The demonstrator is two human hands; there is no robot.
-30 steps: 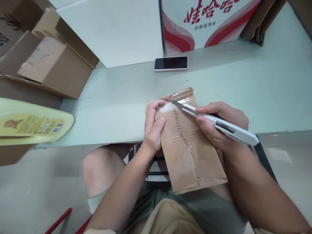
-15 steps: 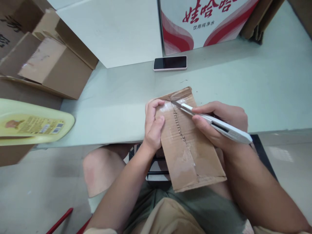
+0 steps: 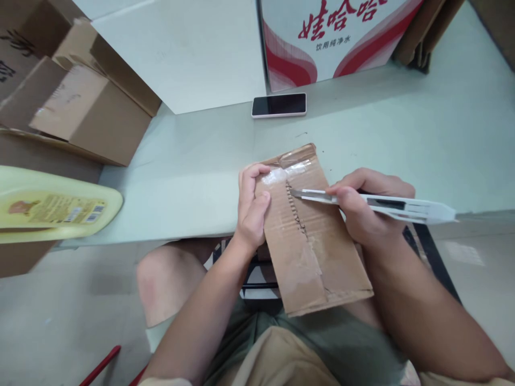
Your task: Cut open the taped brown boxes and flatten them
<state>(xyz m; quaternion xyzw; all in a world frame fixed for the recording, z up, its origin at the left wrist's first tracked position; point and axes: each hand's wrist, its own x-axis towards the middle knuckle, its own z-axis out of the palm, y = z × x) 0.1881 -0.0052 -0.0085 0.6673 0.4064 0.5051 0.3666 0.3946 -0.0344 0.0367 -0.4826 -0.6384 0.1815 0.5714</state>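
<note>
A small taped brown cardboard box (image 3: 314, 252) leans against the front edge of the pale table (image 3: 402, 139), its lower end over my lap. My left hand (image 3: 251, 206) is closed on the box's upper left edge. My right hand (image 3: 368, 206) is closed on a white utility knife (image 3: 386, 206), which lies nearly level. The blade tip touches the taped centre seam, where the tape is cut ragged near the top.
A phone (image 3: 279, 104) lies on the table behind the box. A red and white printed carton (image 3: 333, 37) and a white board (image 3: 181, 51) stand at the back. Opened brown boxes (image 3: 80, 102) and a yellow bottle (image 3: 52, 203) lie at the left.
My right hand has swung the knife from a slant to almost level, and the blade tip has moved down the seam from the box's top. My left hand and the box have stayed put.
</note>
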